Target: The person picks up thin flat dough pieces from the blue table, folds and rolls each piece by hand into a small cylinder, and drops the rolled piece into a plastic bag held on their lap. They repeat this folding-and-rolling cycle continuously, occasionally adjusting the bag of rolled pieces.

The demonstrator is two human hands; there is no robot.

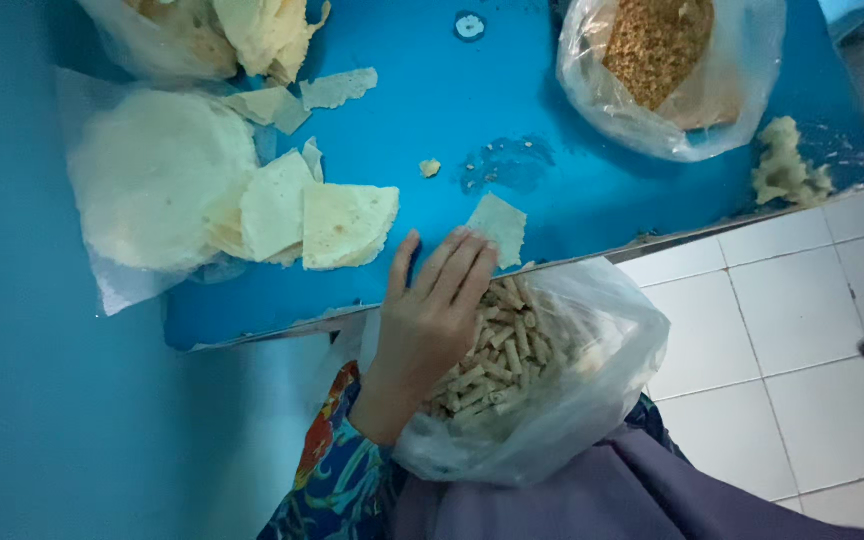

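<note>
On crinkled bag [592, 400], flat hand [432, 320]

Top bag [167, 35] cut off by edge; right hand unseen.

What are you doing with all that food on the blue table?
One hand rests at the edge of the blue table, fingers reaching toward a small wrapper piece. Below it a clear bag of little rolled sticks sits on the lap. Cut wrapper quarters and a round stack lie to the left, with a bag of crumbly filling farther back.
</note>
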